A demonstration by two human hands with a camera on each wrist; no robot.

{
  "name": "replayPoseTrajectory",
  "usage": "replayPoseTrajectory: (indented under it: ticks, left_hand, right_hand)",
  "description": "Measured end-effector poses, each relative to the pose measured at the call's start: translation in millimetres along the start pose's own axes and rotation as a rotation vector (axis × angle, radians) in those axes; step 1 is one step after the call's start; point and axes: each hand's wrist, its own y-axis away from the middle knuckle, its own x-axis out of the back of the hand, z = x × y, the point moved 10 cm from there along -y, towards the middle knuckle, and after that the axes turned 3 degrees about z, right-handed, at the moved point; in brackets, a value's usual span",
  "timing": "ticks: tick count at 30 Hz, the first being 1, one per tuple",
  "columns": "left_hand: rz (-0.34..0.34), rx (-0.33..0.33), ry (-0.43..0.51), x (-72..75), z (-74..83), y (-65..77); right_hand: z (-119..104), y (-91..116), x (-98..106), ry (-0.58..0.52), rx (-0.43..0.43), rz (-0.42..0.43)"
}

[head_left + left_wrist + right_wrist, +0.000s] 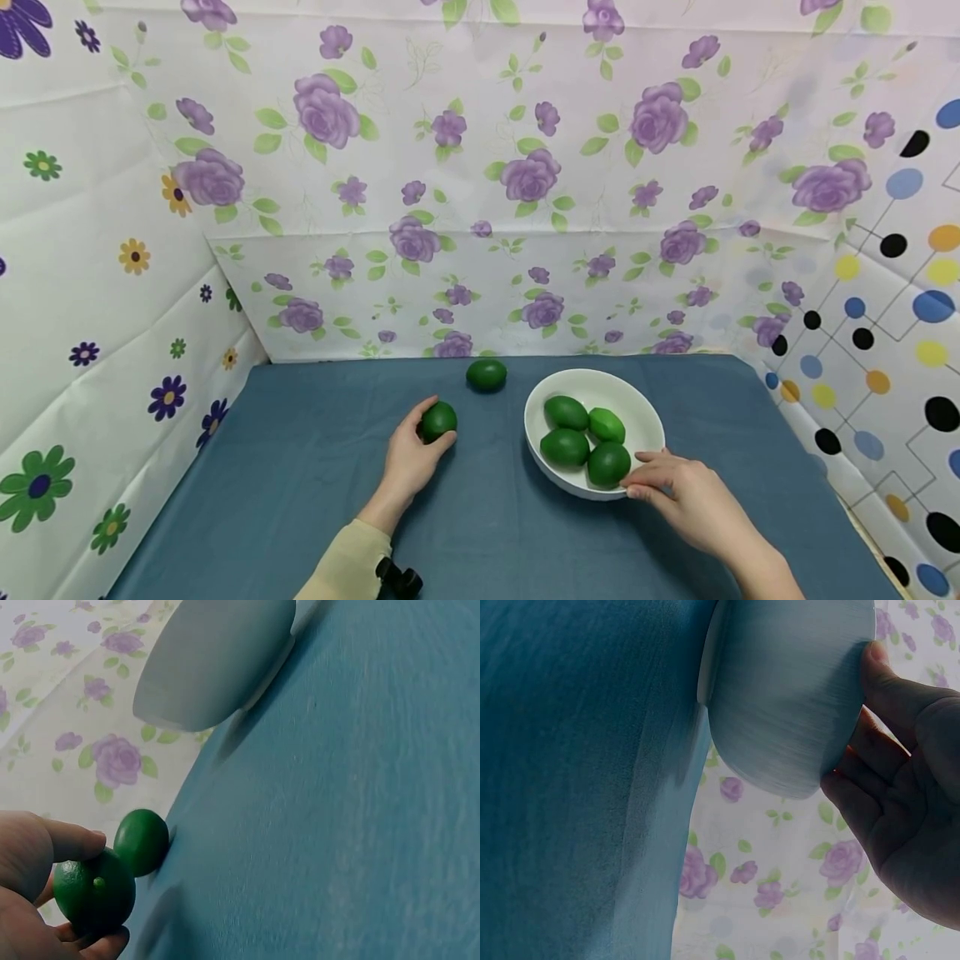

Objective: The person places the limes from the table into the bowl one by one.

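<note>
My left hand (411,457) grips a dark green lime (438,422) between thumb and fingers. In the left wrist view this lime (95,891) shows a small pale nub and appears close over the cloth. Another lime (487,375) lies behind it on the table. At the right stands a white bowl (647,408) with several limes inside, one of them a lighter green lime (606,425). My right hand (690,500) pinches the bowl's near right rim; in the right wrist view the thumb is at the rim and the fingers are against the bowl's side (787,697).
A blue cloth (300,467) covers the table. Behind it hangs a flowered white sheet (480,275), with patterned sheets (82,275) at the left and a dotted sheet (877,333) at the right. A black device (399,578) is worn at my left wrist.
</note>
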Motion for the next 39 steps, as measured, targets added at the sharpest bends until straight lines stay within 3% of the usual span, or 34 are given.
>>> replayPoseTrajectory:
  ticks: [13,26,39]
  left_hand:
    - [-0.046,-0.072,0.093,-17.9,27.1,12.2]
    - [-0.064,-0.094,0.134,-31.7,45.6,22.4]
    - [-0.121,-0.215,0.141,-56.6,79.4,33.5]
  right_hand:
    - [-1.3,-0.5,1.0,-0.003,0.004,-0.004]
    - [0.3,0.0,0.7,0.0,0.001,-0.002]
    - [-1.2,1.9,0.8,-0.002,0.007,-0.002]
